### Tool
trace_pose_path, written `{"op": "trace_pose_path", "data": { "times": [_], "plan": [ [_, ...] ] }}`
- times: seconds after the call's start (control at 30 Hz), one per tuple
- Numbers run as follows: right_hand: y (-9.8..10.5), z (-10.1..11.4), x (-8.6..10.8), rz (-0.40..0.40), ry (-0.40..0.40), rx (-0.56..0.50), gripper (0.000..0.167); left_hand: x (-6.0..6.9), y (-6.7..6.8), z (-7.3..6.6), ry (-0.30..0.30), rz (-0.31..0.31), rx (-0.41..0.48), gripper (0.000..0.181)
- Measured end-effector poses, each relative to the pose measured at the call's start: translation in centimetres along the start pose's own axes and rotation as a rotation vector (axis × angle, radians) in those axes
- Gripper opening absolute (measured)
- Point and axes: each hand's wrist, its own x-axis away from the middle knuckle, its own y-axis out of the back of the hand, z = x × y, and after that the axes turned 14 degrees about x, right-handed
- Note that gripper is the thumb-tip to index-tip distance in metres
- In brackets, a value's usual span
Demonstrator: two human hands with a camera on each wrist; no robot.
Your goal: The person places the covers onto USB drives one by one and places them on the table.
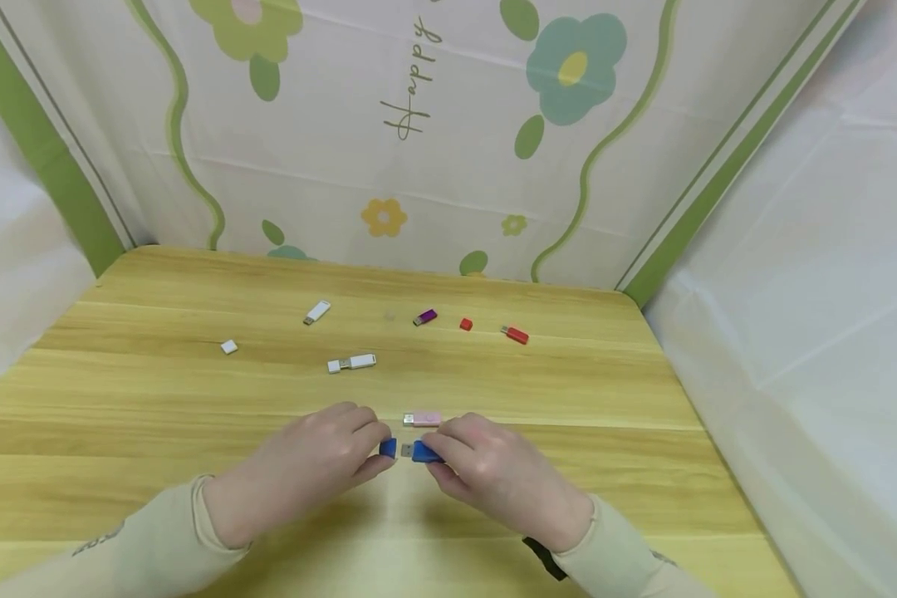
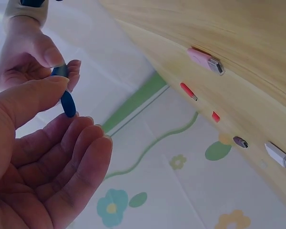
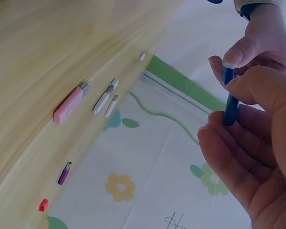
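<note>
Floral cloth hangs behind the wood-grain bench. The left hand pinches a blue cap and the right hand pinches a blue USB stick, its metal plug bare and pointing at the cap (a slim gap parts them). Just beyond the hands lies a pink USB stick. Beyond the left hand lie two white USB sticks and a white cap; beyond the right, a purple USB stick, red cap and red USB stick.

From the head view's centre: at twelve o'clock, flowered cloth; toward nine, white USB stick and white cap; toward four, red USB stick.
</note>
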Motion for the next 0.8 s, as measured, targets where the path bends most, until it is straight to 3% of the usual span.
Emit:
{"op": "trace_pose_path", "data": {
  "times": [0.23,0.5,0.8],
  "plan": [
    [-0.13,0.32,-0.17,0.008,0.004,0.004,0.025,-0.11,-0.23,-0.19,-0.022,-0.019,0.011,0.031],
    [-0.15,0.58,-0.23,0.067,-0.02,0.005,0.019,0.01,-0.28,-0.35,-0.004,0.005,0.058,0.027],
    [-0.09,0.53,-0.44,0.028,0.007,0.042,0.022,0.15,-0.45,-0.34,0.027,-0.006,0.146,0.025]
  ]
}}
